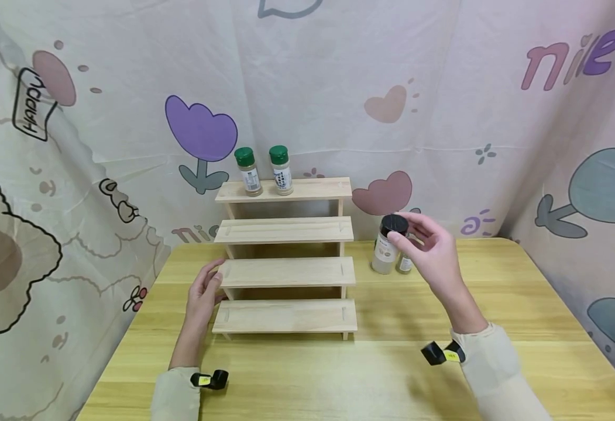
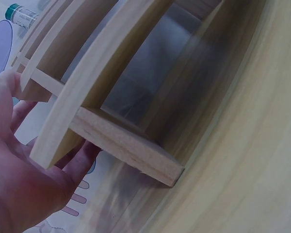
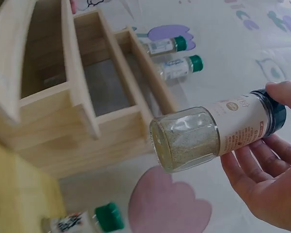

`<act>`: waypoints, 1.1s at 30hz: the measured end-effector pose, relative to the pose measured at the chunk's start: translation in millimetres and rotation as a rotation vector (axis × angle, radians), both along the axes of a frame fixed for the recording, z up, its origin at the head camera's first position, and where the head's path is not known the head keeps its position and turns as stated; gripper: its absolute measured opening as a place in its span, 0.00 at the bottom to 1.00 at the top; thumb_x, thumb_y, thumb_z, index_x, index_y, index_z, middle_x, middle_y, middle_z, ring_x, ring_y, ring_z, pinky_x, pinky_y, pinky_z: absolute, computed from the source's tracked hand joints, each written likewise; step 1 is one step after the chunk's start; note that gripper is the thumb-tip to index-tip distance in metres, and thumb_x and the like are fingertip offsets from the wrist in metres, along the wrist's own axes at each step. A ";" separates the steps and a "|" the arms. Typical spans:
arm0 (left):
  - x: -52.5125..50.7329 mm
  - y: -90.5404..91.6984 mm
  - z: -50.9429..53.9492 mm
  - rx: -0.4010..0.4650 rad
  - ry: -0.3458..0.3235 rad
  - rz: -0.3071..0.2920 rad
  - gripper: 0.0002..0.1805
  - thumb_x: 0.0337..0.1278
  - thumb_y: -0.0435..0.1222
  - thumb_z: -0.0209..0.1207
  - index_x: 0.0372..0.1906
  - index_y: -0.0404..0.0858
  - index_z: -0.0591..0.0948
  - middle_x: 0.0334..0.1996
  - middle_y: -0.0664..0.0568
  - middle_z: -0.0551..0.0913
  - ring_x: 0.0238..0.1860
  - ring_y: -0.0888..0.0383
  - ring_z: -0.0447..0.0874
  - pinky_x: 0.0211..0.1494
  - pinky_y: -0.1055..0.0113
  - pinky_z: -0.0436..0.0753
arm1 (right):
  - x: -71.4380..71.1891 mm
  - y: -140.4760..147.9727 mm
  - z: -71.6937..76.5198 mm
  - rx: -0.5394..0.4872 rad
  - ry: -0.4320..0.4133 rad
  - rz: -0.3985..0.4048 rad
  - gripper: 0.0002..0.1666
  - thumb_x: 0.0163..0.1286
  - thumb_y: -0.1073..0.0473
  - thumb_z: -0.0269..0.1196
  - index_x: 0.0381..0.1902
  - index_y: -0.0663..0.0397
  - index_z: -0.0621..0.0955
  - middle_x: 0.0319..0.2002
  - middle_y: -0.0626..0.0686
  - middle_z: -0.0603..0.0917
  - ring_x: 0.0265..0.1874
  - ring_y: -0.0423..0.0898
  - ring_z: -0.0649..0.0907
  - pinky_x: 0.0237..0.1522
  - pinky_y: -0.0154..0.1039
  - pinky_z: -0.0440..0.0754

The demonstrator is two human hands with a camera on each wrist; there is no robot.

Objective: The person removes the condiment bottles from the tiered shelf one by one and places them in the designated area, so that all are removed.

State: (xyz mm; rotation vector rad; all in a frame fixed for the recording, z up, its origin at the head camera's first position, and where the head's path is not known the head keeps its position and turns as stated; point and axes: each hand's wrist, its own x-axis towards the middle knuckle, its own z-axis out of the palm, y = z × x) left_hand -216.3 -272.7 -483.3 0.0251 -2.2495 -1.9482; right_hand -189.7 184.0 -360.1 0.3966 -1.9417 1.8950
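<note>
A spice jar (image 1: pixel 384 251) with a black lid and pale label is in my right hand (image 1: pixel 430 245), right of the wooden tiered shelf (image 1: pixel 286 272). Thumb and fingers grip it around the lid and upper label; powder shows through its clear base in the right wrist view (image 3: pixel 186 141). My left hand (image 1: pixel 202 292) holds the shelf's left end by the lower tiers, its fingers (image 2: pixel 80 165) partly hidden behind the wood. On the top tier stand two green-lidded spice jars, one on the left (image 1: pixel 249 172) and another (image 1: pixel 281 171) beside it.
Behind the held jar, a smaller jar (image 1: pixel 405 263) stands on the table (image 1: pixel 296 374), partly covered by my hand. A green-lidded jar (image 3: pixel 108 217) shows low in the right wrist view. Patterned cloth (image 1: pixel 318 88) hangs behind and at both sides.
</note>
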 end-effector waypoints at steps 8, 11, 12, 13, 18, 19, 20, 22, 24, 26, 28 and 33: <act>-2.4 -0.5 -1.8 0.005 0.005 -0.011 0.26 0.82 0.47 0.48 0.75 0.41 0.69 0.56 0.57 0.78 0.54 0.59 0.78 0.48 0.67 0.85 | 6.3 13.3 -31.9 0.013 -0.052 -0.071 0.23 0.66 0.70 0.71 0.58 0.70 0.80 0.49 0.49 0.86 0.49 0.44 0.83 0.55 0.31 0.81; -3.9 1.2 -2.2 0.018 0.011 -0.017 0.26 0.82 0.46 0.48 0.75 0.39 0.69 0.56 0.57 0.79 0.53 0.59 0.79 0.48 0.67 0.85 | 7.9 17.6 -42.8 0.051 -0.067 -0.109 0.23 0.67 0.69 0.71 0.58 0.70 0.80 0.48 0.48 0.86 0.48 0.43 0.83 0.51 0.29 0.82; -4.3 1.9 -2.5 0.022 0.010 -0.017 0.26 0.82 0.46 0.48 0.75 0.40 0.69 0.55 0.57 0.79 0.53 0.59 0.79 0.48 0.67 0.85 | 7.9 19.0 -46.5 0.064 -0.071 -0.120 0.23 0.67 0.69 0.71 0.58 0.70 0.80 0.48 0.47 0.86 0.49 0.43 0.84 0.50 0.29 0.82; -4.6 2.3 -3.1 0.025 0.008 -0.017 0.26 0.82 0.46 0.48 0.75 0.40 0.69 0.55 0.57 0.79 0.53 0.59 0.79 0.48 0.66 0.85 | 7.8 20.2 -50.1 0.075 -0.076 -0.129 0.23 0.67 0.69 0.71 0.58 0.70 0.80 0.48 0.47 0.86 0.49 0.42 0.84 0.49 0.28 0.82; -2.5 2.6 -6.5 0.013 -0.013 0.000 0.24 0.82 0.46 0.48 0.74 0.44 0.71 0.56 0.58 0.79 0.53 0.59 0.79 0.48 0.66 0.85 | 4.8 23.7 -68.2 0.097 -0.110 -0.142 0.24 0.66 0.68 0.72 0.57 0.70 0.80 0.47 0.45 0.86 0.48 0.39 0.84 0.48 0.29 0.83; -1.7 2.2 -7.0 0.008 -0.016 0.004 0.24 0.82 0.46 0.48 0.74 0.44 0.71 0.56 0.58 0.79 0.53 0.59 0.78 0.48 0.66 0.85 | 4.0 23.9 -71.4 0.100 -0.118 -0.145 0.24 0.65 0.68 0.72 0.57 0.70 0.80 0.47 0.45 0.86 0.48 0.38 0.84 0.48 0.30 0.84; -0.9 1.8 -7.3 0.004 -0.017 0.006 0.24 0.82 0.47 0.48 0.74 0.44 0.71 0.56 0.58 0.79 0.53 0.59 0.78 0.48 0.67 0.85 | 3.2 24.3 -74.5 0.103 -0.124 -0.148 0.24 0.65 0.67 0.73 0.57 0.70 0.80 0.47 0.45 0.86 0.48 0.38 0.84 0.48 0.30 0.84; -0.5 1.1 -7.2 0.001 -0.012 0.010 0.24 0.82 0.47 0.48 0.74 0.44 0.71 0.56 0.58 0.79 0.54 0.59 0.78 0.48 0.67 0.85 | 1.7 24.8 -80.1 0.109 -0.139 -0.162 0.24 0.65 0.66 0.73 0.57 0.69 0.80 0.47 0.46 0.86 0.48 0.37 0.84 0.48 0.29 0.83; -0.4 0.4 -6.6 0.011 -0.004 0.006 0.25 0.82 0.47 0.48 0.74 0.43 0.71 0.56 0.58 0.79 0.53 0.59 0.78 0.47 0.66 0.85 | 0.6 25.5 -85.6 0.110 -0.161 -0.173 0.24 0.66 0.64 0.73 0.57 0.68 0.80 0.48 0.46 0.85 0.49 0.37 0.83 0.48 0.29 0.83; 0.0 -0.1 -6.1 0.018 0.000 0.004 0.25 0.82 0.46 0.48 0.74 0.42 0.70 0.55 0.58 0.80 0.53 0.59 0.79 0.47 0.66 0.85 | 0.5 26.0 -91.8 0.114 -0.184 -0.178 0.25 0.66 0.64 0.73 0.58 0.68 0.80 0.50 0.47 0.84 0.49 0.36 0.83 0.49 0.28 0.82; 0.5 -0.8 -5.9 0.017 0.001 0.000 0.24 0.82 0.46 0.48 0.74 0.42 0.70 0.55 0.58 0.80 0.53 0.59 0.78 0.47 0.65 0.85 | 0.7 26.2 -98.3 0.109 -0.201 -0.172 0.26 0.67 0.64 0.73 0.59 0.68 0.79 0.51 0.48 0.83 0.50 0.36 0.82 0.49 0.28 0.82; -0.5 -3.0 -5.2 0.003 0.012 -0.013 0.24 0.82 0.45 0.48 0.74 0.44 0.71 0.56 0.58 0.80 0.53 0.59 0.78 0.47 0.65 0.85 | -0.6 25.3 -110.4 0.098 -0.200 -0.158 0.26 0.66 0.66 0.73 0.58 0.70 0.79 0.51 0.46 0.83 0.50 0.35 0.82 0.50 0.28 0.82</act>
